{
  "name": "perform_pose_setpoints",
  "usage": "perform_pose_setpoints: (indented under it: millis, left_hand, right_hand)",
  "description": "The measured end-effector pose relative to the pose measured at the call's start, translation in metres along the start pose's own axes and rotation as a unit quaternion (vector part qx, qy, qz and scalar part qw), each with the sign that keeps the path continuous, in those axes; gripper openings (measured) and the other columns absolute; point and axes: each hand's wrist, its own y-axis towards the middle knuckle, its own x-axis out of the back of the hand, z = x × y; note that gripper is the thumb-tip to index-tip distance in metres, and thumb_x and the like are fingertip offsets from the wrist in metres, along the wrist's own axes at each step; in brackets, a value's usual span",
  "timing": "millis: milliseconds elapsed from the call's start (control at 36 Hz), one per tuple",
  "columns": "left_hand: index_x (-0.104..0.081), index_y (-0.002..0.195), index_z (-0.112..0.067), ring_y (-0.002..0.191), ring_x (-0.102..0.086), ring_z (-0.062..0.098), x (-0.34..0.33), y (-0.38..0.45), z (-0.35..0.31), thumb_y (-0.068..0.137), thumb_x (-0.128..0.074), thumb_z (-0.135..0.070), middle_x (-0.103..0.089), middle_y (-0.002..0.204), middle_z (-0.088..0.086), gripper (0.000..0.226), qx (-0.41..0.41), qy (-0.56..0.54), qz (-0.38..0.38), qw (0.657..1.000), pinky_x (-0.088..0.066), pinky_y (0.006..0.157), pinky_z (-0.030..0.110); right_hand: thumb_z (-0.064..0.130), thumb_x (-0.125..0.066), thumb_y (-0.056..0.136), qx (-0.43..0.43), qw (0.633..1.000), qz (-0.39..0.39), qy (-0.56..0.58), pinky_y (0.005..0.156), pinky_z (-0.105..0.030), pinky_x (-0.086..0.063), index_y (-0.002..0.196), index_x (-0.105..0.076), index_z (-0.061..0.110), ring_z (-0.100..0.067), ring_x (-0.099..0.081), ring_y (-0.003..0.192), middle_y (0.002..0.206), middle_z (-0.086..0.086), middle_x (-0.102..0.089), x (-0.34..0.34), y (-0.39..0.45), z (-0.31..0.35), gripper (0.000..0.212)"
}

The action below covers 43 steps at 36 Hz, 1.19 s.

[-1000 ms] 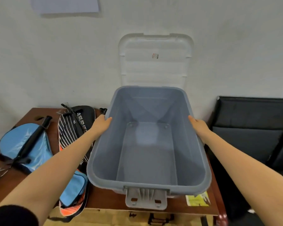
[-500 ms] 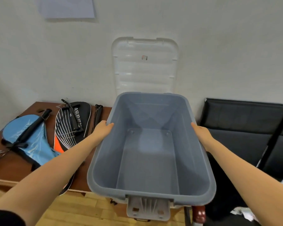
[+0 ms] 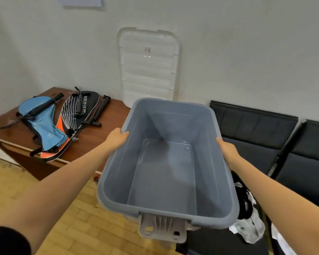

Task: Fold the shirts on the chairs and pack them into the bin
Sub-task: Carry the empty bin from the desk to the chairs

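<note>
You face a plain white wall (image 3: pixel 247 43) — dark brown wooden table (image 3: pixel 110 115) on your left, pale wood-block floor (image 3: pixel 85 218) below.

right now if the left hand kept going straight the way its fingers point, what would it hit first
The left hand holds the bin by its left rim, fingers pointing over the open inside. Going straight on, it would probably meet the bin's far right wall first, though depth is hard to judge.

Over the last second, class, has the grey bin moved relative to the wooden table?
Yes. The bin, held by both hands, has come off the table rightward, toward the black chairs.
</note>
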Motion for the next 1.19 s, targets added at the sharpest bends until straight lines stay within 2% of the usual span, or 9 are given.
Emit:
perform_pose_setpoints:
  millis: [167,278,361,583,694,861,1000,1056,1194]
  left_hand:
    - [-0.050,0.121,-0.001,0.094,-0.052,0.027,-0.026,-0.064,-0.006,0.100,-0.046,-0.033,-0.055,0.114,0.013,0.038,0.017,-0.022,-0.014,1.000,-0.043,0.081,0.035]
    - [-0.049,0.122,-0.002,0.094,-0.052,0.026,-0.034,-0.106,-0.003,0.100,-0.045,-0.033,-0.056,0.118,0.014,0.039,0.025,-0.017,-0.021,0.999,-0.041,0.079,0.034]
    - [-0.048,0.123,-0.002,0.099,-0.053,0.029,-0.039,-0.145,0.005,0.100,-0.045,-0.034,-0.056,0.122,0.016,0.039,0.034,-0.014,-0.035,0.999,-0.040,0.080,0.033]
    - [-0.045,0.131,-0.002,0.116,-0.053,0.035,-0.047,-0.263,0.039,0.100,-0.046,-0.034,-0.053,0.131,0.019,0.045,0.102,-0.044,-0.075,0.991,-0.045,0.098,0.044]
    - [-0.046,0.126,-0.005,0.107,-0.056,0.030,-0.053,-0.323,0.058,0.100,-0.046,-0.036,-0.055,0.122,0.014,0.041,0.120,-0.056,-0.107,0.985,-0.049,0.091,0.043]
    - [-0.047,0.127,-0.009,0.105,-0.057,0.029,-0.067,-0.402,0.074,0.099,-0.045,-0.037,-0.057,0.122,0.012,0.039,0.167,-0.109,-0.158,0.967,-0.049,0.091,0.044]
    - [-0.046,0.129,-0.007,0.098,-0.055,0.025,-0.101,-0.451,0.051,0.101,-0.044,-0.030,-0.055,0.112,0.009,0.036,0.211,-0.124,-0.195,0.950,-0.041,0.079,0.033]
    - [-0.047,0.123,-0.005,0.093,-0.052,0.024,-0.115,-0.467,0.043,0.101,-0.044,-0.030,-0.053,0.109,0.009,0.033,0.238,-0.104,-0.208,0.943,-0.037,0.075,0.030]
    - [-0.052,0.114,-0.002,0.100,-0.058,0.032,-0.176,-0.506,0.035,0.099,-0.047,-0.029,-0.059,0.110,0.015,0.032,0.305,-0.101,-0.257,0.911,-0.044,0.082,0.037]
  right_hand:
    - [0.038,-0.048,0.100,0.001,1.000,0.031,0.004,0.066,-0.034,-0.048,0.104,-0.060,0.009,-0.024,-0.061,0.078,0.088,-0.005,-0.064,0.045,-0.025,-0.027,0.032]
    - [0.048,-0.056,0.094,-0.028,0.995,0.081,0.043,0.089,-0.045,-0.053,0.125,-0.059,0.011,-0.032,-0.066,0.097,0.109,-0.011,-0.069,0.071,-0.036,-0.048,0.049]
    - [0.049,-0.058,0.092,-0.034,0.993,0.101,0.054,0.094,-0.049,-0.051,0.133,-0.056,0.014,-0.034,-0.065,0.103,0.116,-0.012,-0.068,0.085,-0.046,-0.067,0.054]
    - [0.043,-0.053,0.097,-0.018,0.991,0.134,0.022,0.089,-0.042,-0.049,0.125,-0.058,0.013,-0.027,-0.063,0.092,0.101,-0.007,-0.066,0.096,-0.106,-0.104,0.041]
    - [0.045,-0.055,0.095,-0.020,0.988,0.156,-0.005,0.086,-0.042,-0.050,0.128,-0.059,0.008,-0.031,-0.063,0.096,0.112,-0.011,-0.066,0.097,-0.124,-0.120,0.049]
    - [0.039,-0.055,0.097,-0.013,0.979,0.203,-0.022,0.079,-0.040,-0.049,0.123,-0.061,0.009,-0.027,-0.063,0.083,0.107,-0.011,-0.066,0.090,-0.139,-0.137,0.041]
    - [0.039,-0.057,0.096,-0.023,0.965,0.258,-0.044,0.087,-0.046,-0.053,0.123,-0.061,0.005,-0.035,-0.065,0.097,0.112,-0.014,-0.067,0.103,-0.125,-0.156,0.043]
    - [0.037,-0.061,0.094,-0.030,0.960,0.273,-0.044,0.085,-0.044,-0.053,0.117,-0.063,0.004,-0.033,-0.065,0.093,0.106,-0.013,-0.068,0.110,-0.116,-0.165,0.040]
    - [0.036,-0.068,0.087,-0.073,0.929,0.358,-0.059,0.078,-0.041,-0.055,0.118,-0.066,0.006,-0.034,-0.067,0.094,0.109,-0.017,-0.070,0.138,-0.083,-0.186,0.043]
